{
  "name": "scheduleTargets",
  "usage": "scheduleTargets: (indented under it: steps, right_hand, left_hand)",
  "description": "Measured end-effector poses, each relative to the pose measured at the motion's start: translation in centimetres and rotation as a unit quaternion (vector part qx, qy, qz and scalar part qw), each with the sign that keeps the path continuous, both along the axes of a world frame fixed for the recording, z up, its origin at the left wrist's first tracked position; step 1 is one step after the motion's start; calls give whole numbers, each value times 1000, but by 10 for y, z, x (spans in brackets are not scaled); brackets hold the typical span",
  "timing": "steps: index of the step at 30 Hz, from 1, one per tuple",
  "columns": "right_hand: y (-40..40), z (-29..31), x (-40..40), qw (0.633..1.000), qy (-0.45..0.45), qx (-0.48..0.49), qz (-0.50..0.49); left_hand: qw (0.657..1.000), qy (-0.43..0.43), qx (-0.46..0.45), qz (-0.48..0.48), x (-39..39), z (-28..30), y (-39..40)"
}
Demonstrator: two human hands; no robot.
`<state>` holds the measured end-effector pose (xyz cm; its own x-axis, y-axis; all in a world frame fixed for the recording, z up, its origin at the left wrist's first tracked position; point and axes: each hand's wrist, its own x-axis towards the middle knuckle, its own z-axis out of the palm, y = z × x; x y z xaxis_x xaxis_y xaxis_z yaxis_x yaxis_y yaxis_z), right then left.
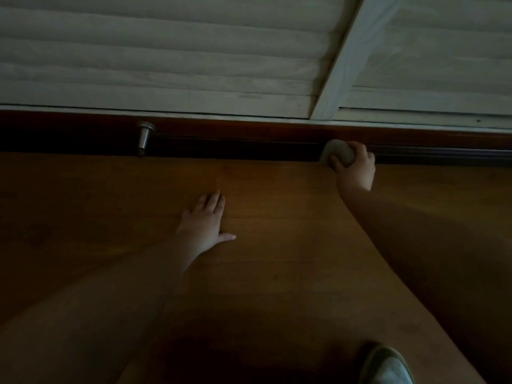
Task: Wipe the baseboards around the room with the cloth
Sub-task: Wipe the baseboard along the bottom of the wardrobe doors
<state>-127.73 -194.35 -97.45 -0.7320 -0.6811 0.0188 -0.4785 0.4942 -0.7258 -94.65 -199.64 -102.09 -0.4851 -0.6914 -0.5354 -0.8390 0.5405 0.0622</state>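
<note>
A dark reddish-brown baseboard (249, 134) runs across the view where the wooden floor meets white louvered doors. My right hand (356, 169) grips a bunched grey cloth (336, 152) and holds it against the baseboard's lower part, right of centre. My left hand (206, 223) lies flat on the floor with its fingers straight and the thumb spread, well short of the baseboard. The room is dim.
A metal door stopper (144, 138) juts out from the baseboard at the left. White louvered doors (166, 51) with a vertical frame post (346, 59) rise above it. The wooden floor (277, 245) fills the lower view. A shoe tip (388, 367) shows at the bottom right.
</note>
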Motion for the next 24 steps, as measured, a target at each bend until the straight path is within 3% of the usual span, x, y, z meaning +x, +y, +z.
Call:
scheduleTargets:
  steps: [8,12,19,24]
  right_hand:
    - [12,-35,48,997,-45,42,45]
    - [-16,-39,84,992,-60,7,110]
    - [-45,-44,104,986,-84,12,145]
    - [-51,-47,84,987,-83,26,139]
  left_hand:
    - [996,-5,4,-84,-47,0,1]
    - [994,-29,28,-97,-60,4,-4]
    - [992,-36,69,-103,-32,9,6]
    - [998,-25,21,-52,-25,10,6]
